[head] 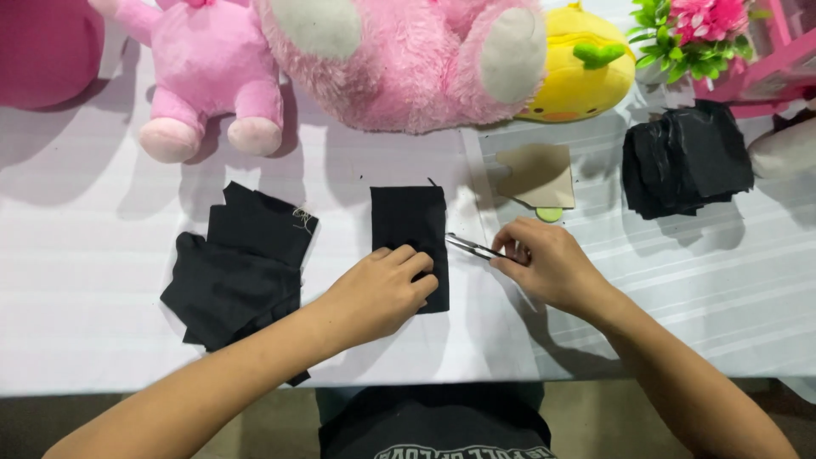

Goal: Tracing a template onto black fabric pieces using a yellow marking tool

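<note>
A rectangular black cloth piece lies flat on the white striped table cover. My left hand presses down on its lower part with bent fingers. My right hand sits just right of the cloth and grips small metal scissors, whose blades point left at the cloth's right edge.
A loose pile of black cloth pieces lies to the left, and a folded black stack at the right. A brown cardboard template rests behind the scissors. Pink plush toys, a yellow plush and a flower pot line the back.
</note>
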